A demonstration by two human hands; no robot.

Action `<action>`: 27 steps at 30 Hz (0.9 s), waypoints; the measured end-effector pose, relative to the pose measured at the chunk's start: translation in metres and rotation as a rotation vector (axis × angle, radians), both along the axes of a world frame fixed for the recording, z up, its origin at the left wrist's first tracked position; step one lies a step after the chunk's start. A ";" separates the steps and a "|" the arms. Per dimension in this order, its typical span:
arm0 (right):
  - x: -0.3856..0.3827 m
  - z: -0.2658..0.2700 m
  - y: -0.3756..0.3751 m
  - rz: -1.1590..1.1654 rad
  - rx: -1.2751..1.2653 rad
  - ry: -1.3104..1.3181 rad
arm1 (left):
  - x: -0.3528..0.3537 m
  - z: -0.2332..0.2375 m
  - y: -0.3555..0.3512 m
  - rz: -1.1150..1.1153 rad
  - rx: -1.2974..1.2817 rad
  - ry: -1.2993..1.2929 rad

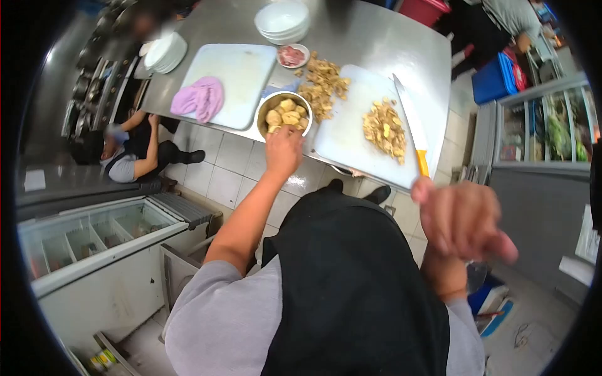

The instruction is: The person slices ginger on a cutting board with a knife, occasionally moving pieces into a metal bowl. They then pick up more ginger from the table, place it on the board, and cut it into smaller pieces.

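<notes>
My left hand (285, 151) reaches over the near rim of a round metal bowl (258, 119). Its fingers are bent down onto the peeled ginger pieces (288, 115) inside and look closed on one, with the tips partly hidden. In front of my body at the right, my right hand (464, 219) is raised, slightly blurred, fingers loosely bent and apart, with nothing in it. Just beyond it lies a knife (411, 119) with a yellow handle, along the right side of a white cutting board (338, 135). Ginger trimmings (384, 131) are heaped on that board.
More trimmings (323, 84) lie between the boards. Another cutting board (235, 72) carries a pink cloth (199, 99). A small dish of sliced meat (291, 56) and stacked white bowls (282, 22) stand farther back. One person (141, 147) sits at the left; another (501, 25) is at the upper right.
</notes>
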State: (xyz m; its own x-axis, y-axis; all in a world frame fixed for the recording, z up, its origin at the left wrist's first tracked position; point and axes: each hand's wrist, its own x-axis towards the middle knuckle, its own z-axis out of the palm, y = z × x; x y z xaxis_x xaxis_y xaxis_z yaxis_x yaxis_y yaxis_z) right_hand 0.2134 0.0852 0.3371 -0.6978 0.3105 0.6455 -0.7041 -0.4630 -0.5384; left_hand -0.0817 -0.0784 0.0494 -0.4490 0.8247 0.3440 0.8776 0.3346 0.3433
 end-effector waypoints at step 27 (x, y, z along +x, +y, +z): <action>0.076 0.050 -0.006 -0.060 -0.121 0.033 | 0.003 -0.004 0.002 0.038 -0.048 0.053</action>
State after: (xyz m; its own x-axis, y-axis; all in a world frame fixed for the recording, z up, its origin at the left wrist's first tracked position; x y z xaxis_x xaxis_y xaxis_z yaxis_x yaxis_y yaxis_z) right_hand 0.2892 0.0794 0.3871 -0.6544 0.4282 0.6232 -0.7490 -0.4798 -0.4569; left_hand -0.0785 -0.0769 0.0450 -0.4622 0.8237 0.3286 0.8806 0.3827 0.2794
